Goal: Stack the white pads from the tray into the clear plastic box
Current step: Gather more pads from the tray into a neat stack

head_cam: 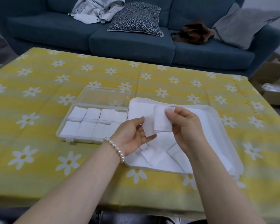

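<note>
— So, what fills the room?
— Biggest is the blue sofa [132,41], then the table under a yellow daisy cloth [39,97].
— And on it?
— A white tray [217,120] on the right with loose pads [153,156] lying in it, touching a clear plastic box [66,133] (lid flung open) packed with pad stacks [90,113].
— The hands?
— Above the tray, the right hand [186,126] pinches a white pad [162,121]; the left hand [132,136] holds another pad [148,126] between thumb and fingers.
</note>
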Motion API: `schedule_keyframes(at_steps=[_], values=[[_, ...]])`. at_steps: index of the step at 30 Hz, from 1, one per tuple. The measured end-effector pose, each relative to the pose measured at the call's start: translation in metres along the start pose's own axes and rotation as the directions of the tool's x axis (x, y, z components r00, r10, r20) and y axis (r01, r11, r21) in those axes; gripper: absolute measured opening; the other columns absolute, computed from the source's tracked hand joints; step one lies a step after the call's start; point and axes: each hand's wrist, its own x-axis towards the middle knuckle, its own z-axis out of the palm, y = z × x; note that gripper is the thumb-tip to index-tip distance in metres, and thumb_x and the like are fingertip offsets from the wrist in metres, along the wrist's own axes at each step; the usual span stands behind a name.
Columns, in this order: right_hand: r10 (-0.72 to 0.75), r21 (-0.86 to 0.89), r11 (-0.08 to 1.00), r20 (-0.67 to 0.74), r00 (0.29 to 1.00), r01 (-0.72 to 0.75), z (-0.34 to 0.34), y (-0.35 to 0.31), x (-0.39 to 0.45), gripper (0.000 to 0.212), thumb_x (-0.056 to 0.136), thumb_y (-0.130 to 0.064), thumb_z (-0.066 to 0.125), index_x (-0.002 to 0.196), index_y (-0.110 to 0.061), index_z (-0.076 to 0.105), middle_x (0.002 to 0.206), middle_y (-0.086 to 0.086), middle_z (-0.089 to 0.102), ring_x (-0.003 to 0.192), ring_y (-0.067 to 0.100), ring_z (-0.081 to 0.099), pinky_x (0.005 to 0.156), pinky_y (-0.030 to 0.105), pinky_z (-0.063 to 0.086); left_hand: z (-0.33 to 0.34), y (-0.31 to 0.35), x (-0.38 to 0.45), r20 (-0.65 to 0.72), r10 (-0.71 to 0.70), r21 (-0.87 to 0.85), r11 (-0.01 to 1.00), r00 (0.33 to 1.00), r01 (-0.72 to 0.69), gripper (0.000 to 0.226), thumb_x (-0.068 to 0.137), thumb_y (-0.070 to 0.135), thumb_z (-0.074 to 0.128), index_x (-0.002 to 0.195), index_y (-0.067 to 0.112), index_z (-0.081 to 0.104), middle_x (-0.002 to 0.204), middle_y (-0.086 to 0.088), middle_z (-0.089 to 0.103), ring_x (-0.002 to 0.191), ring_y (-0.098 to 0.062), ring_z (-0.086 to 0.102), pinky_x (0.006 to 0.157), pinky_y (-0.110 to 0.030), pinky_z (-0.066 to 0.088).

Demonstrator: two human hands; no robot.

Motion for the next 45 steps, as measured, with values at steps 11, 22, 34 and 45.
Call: schedule_keyframes(at_steps=[11,22,34,45], values=[[0.077,-0.316,0.943,-0.091,0.993,-0.102,0.0,0.014,0.002,0.024,0.075,-0.001,0.073,0.093,0.011,0.065,0.077,0.017,0.067,0.065,0.022,0.063,0.057,0.026,0.052,0.004,-0.003,-0.003,0.053,0.026,0.217,0.975,0.998,-0.037,0.027,0.096,0.009,0.046,0.115,-0.001,0.063,0.118,-0.024,0.063,0.097,-0.029,0.065,0.082,-0.035,0.054],[-0.106,-0.597,0.802,-0.106,0.989,0.022,0.006,0.024,0.002,0.012,0.075,-0.013,0.075,0.071,-0.021,0.068,0.072,-0.005,0.065,0.065,0.014,0.058,0.068,0.029,0.05,0.002,0.0,-0.003,0.072,-0.009,0.184,0.983,0.997,-0.005,0.034,0.099,0.02,0.043,0.118,0.0,0.062,0.115,-0.016,0.067,0.094,-0.023,0.068,0.087,-0.036,0.052],[0.007,-0.891,0.448,-0.071,0.997,-0.067,-0.016,0.028,0.01,0.018,0.079,-0.033,0.072,0.076,-0.02,0.06,0.07,-0.006,0.054,0.07,0.014,0.053,0.06,0.023,0.036,-0.01,0.013,-0.004,-0.114,0.05,0.087,0.995,0.992,-0.04,0.014,0.095,-0.002,0.045,0.099,0.002,0.058,0.103,-0.018,0.066,0.088,-0.028,0.066,0.068,-0.044,0.058],[0.221,-0.971,0.163,-0.135,0.966,-0.173,-0.01,0.068,0.022,0.051,0.073,-0.033,0.077,0.114,-0.015,0.052,0.117,0.006,0.049,0.104,0.024,0.054,0.076,0.029,0.042,-0.025,0.029,-0.008,-0.262,0.065,0.098,0.994,0.963,-0.04,0.017,0.096,0.004,0.047,0.112,0.006,0.053,0.125,-0.017,0.06,0.106,-0.03,0.062,0.063,-0.046,0.057]])
